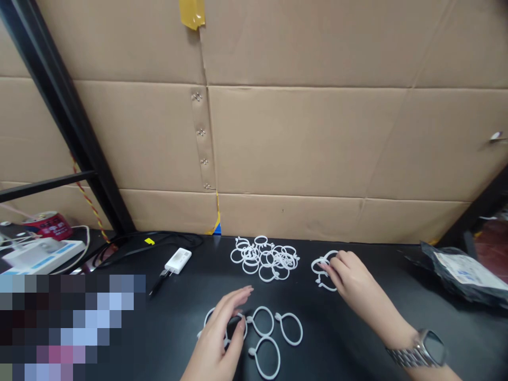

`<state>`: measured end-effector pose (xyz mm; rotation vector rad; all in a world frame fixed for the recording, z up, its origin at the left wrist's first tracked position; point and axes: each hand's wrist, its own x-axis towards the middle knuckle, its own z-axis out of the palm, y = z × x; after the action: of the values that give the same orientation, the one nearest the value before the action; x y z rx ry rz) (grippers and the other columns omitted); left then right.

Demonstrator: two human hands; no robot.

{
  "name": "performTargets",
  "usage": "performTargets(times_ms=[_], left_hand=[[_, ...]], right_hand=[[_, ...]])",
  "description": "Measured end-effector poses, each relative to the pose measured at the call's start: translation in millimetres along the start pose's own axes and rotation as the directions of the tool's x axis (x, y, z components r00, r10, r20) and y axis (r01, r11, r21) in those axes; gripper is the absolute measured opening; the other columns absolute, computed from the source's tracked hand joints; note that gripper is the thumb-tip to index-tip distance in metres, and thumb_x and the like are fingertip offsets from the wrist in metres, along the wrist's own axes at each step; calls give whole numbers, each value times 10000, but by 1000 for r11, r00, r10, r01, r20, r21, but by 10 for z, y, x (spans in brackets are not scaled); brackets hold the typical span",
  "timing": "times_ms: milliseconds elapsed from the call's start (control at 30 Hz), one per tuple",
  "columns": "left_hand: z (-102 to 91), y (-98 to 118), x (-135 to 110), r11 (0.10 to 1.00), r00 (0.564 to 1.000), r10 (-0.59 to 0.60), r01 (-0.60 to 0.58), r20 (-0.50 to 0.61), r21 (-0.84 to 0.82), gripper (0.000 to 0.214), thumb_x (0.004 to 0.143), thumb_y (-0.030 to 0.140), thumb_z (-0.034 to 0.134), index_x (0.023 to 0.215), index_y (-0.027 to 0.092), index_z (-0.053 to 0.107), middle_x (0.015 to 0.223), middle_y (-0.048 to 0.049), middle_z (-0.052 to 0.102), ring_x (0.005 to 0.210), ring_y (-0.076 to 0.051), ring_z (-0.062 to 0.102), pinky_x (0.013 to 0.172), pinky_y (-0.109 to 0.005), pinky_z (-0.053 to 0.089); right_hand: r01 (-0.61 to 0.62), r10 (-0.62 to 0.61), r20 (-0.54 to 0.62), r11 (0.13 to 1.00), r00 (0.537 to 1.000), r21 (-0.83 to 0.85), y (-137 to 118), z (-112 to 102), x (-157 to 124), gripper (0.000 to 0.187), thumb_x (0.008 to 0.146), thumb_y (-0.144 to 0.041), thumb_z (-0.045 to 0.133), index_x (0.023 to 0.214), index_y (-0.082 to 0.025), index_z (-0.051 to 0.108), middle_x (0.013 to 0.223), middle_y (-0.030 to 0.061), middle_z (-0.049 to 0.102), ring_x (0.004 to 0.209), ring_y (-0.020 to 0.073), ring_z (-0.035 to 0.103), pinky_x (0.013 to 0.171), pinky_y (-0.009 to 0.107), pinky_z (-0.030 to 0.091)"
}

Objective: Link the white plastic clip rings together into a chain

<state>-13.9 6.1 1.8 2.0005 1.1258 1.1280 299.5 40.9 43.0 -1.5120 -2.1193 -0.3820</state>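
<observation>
White plastic rings, each with a small knob on its rim, lie on the black table. My left hand [224,336] is low over a few of them near the front, fingers stretched and thumb apart, partly hiding the rings beneath. Just right of it, one ring [273,321] touches the ring below [279,360], and another ring [301,329] lies apart. My right hand [349,278] is at a small group farther back, its fingers closed at a white ring [313,264]; the fingertips are partly hidden. Between the hands, toward the back, is a tangled pile of rings [266,259].
A cardboard wall [301,143] stands behind the table. A white charger [178,261] with a black plug lies left of the pile. A power strip [71,254], cables and a red tin [55,226] are at far left. A dark plastic package [448,267] lies at right.
</observation>
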Motion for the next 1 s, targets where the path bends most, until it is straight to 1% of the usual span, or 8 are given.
performTargets(times_ms=[133, 267, 400, 467, 567, 733, 900, 1000], left_hand=[[10, -4, 2, 1000, 1000, 9, -9, -14, 4, 391, 890, 144, 462, 1242, 297, 534, 1284, -55, 573, 1144, -220, 576, 921, -334, 506], [16, -12, 7, 1000, 1000, 15, -16, -13, -23, 383, 885, 151, 472, 1236, 283, 549, 1281, -67, 577, 1150, -235, 570, 917, -343, 509], [13, -11, 13, 1000, 1000, 14, -14, -6, -12, 387, 894, 149, 457, 1244, 292, 539, 1290, -60, 567, 1162, -230, 561, 923, -339, 506], [11, -11, 16, 1000, 1000, 19, -19, 1, 1, 387, 900, 147, 447, 1245, 298, 534, 1299, -55, 558, 1172, -224, 553, 927, -335, 503], [12, -16, 19, 1000, 1000, 26, -26, 17, 10, 383, 907, 142, 431, 1241, 300, 530, 1309, -53, 546, 1198, -224, 530, 938, -340, 495], [11, -8, 14, 999, 999, 28, -29, 31, 29, 371, 916, 148, 415, 1231, 310, 525, 1312, -51, 541, 1215, -224, 514, 951, -359, 486], [6, 1, -4, 997, 998, 32, -35, 51, 64, 367, 920, 150, 406, 1223, 321, 525, 1316, -42, 537, 1222, -217, 507, 965, -369, 474], [4, -20, -7, 994, 997, 53, -58, 52, 94, 373, 923, 148, 399, 1235, 320, 512, 1323, -41, 532, 1229, -212, 501, 979, -372, 464]], right_hand=[[35, -35, 19, 999, 999, -36, -19, -16, 2, 324, 949, -320, 376, 694, -211, 545, 734, 82, 512, 704, 249, 448, 692, 411, 373], [39, -41, 55, 999, 998, 23, -34, -3, -2, 317, 920, -374, 445, 656, -225, 537, 717, 60, 523, 690, 233, 468, 660, 378, 393], [-74, 69, 42, 991, 997, 115, -45, 12, -8, 345, 921, -409, 424, 638, -228, 502, 734, 53, 516, 718, 225, 495, 698, 373, 417], [-176, 169, 54, 970, 984, 169, -36, 30, -7, 388, 915, -438, 425, 587, -233, 453, 675, 24, 483, 640, 198, 498, 625, 335, 427], [-318, 301, 103, 914, 948, 254, -5, 59, -2, 448, 891, -480, 456, 524, -234, 385, 594, -23, 419, 519, 151, 460, 518, 280, 398], [-455, 428, 158, 805, 890, 382, 52, 72, 10, 488, 853, -540, 479, 486, -233, 380, 560, -36, 385, 515, 150, 428, 530, 280, 363], [-522, 490, 215, 663, 845, 536, 69, 23, 46, 495, 785, -583, 551, 466, -224, 430, 565, -35, 386, 534, 150, 403, 565, 287, 342], [-537, 442, 332, 509, 834, 672, -65, -32, 68, 470, 808, -604, 506, 537, -220, 485, 543, -48, 366, 515, 139, 363, 538, 276, 326]])
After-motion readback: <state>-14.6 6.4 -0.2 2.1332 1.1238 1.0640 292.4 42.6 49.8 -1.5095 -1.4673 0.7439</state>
